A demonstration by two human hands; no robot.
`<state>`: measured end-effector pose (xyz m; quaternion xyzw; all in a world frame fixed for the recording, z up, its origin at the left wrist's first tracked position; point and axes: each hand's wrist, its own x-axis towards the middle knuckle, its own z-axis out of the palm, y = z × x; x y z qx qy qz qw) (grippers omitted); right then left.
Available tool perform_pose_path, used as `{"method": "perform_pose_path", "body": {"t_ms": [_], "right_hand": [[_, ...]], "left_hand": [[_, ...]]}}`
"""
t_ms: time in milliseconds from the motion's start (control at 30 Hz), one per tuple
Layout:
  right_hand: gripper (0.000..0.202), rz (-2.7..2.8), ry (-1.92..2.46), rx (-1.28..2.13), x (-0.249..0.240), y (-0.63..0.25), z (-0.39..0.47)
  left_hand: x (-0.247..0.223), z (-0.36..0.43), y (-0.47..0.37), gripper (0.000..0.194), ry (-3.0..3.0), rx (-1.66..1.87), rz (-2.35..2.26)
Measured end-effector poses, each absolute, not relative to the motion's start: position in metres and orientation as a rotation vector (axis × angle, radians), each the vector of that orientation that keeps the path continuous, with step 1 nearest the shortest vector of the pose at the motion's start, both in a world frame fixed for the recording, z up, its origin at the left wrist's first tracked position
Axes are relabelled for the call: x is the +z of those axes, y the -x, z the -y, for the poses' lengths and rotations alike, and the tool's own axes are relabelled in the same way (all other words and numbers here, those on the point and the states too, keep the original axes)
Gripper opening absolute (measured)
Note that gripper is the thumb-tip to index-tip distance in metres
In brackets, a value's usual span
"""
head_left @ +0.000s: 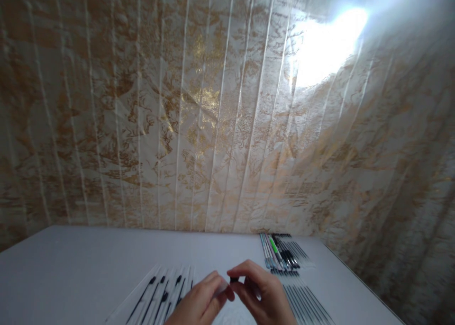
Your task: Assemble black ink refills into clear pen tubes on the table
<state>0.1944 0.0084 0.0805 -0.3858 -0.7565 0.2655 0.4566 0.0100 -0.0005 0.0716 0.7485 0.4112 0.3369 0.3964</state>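
My right hand [261, 289] pinches a small black cap-like piece [234, 279] between thumb and forefinger. Close beside it, my left hand [202, 299] has its fingers closed round a whitish translucent piece [221, 288], whose kind is hard to make out. The two hands nearly meet at the black piece. To the left of my left hand lie several clear pen barrels with dark refills and black parts [156, 294]. By my right hand is a row of thin dark refills [307, 303], with a line of small black pieces [284, 272] above it.
Toward the back right of the white table [106, 254] lie several pens [270, 251], one with a bright green part, and more thin refills [298, 249]. A gold-patterned curtain [199, 126] hangs behind the table. Clear crinkled plastic [234, 313] shows between my wrists.
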Motion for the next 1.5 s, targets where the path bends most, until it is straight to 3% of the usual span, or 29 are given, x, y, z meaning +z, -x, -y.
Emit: {"method": "perform_pose_path", "body": {"t_ms": [300, 433, 633, 933, 1167, 1367, 1500], "right_hand": [[0.025, 2.133, 0.967, 0.49, 0.08, -0.194, -0.009], [0.03, 2.094, 1.079, 0.628, 0.082, -0.191, -0.005], [0.007, 2.054, 1.245, 0.704, 0.088, -0.193, 0.002], [0.037, 2.238, 1.297, 0.377, 0.085, -0.186, 0.006], [0.037, 2.213, 1.215, 0.325, 0.089, -0.181, 0.009], [0.06, 2.141, 1.324, 0.261, 0.078, -0.174, 0.006], [0.051, 2.116, 1.265, 0.286, 0.073, -0.176, 0.006]], "left_hand": [[0.051, -0.002, -0.008, 0.023, -2.032, 0.807, -1.146], [0.054, 0.001, -0.005, 0.025, -2.031, 0.791, -1.172], [0.069, 0.008, -0.008, 0.022, -2.042, 0.717, -1.165], [0.084, 0.012, -0.016, 0.027, -1.97, 0.657, -1.156], [0.089, 0.014, -0.012, 0.025, -1.926, 0.716, -1.123], [0.084, 0.011, -0.013, 0.021, -1.955, 0.77, -1.116], [0.085, 0.012, -0.013, 0.024, -2.017, 0.727, -1.24]]}}
